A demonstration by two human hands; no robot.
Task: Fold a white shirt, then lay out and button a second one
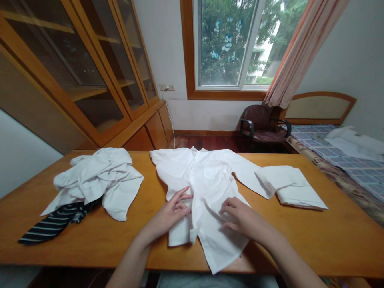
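A white shirt (pixel 207 172) lies spread on the wooden table in front of me, its collar at the far edge and its two front panels parted at the hem. One sleeve stretches out to the right; the left sleeve looks bunched near the shoulder. My left hand (pixel 175 206) is over the left front panel, fingers extended and apart, close to the button edge. Over the right front panel is my right hand (pixel 237 216), its fingers loosely bent and spread with nothing visible between them. Whether its fingertips touch the cloth, I cannot tell.
On the table's (pixel 339 240) left lies a crumpled white garment pile (pixel 99 176) over a black striped tie (pixel 51 226). A folded white garment (pixel 300 190) sits at the right, beside the sleeve's end. Behind are a glass-door cabinet (pixel 117 80), an office chair (pixel 258 124) and a bed (pixel 354 156).
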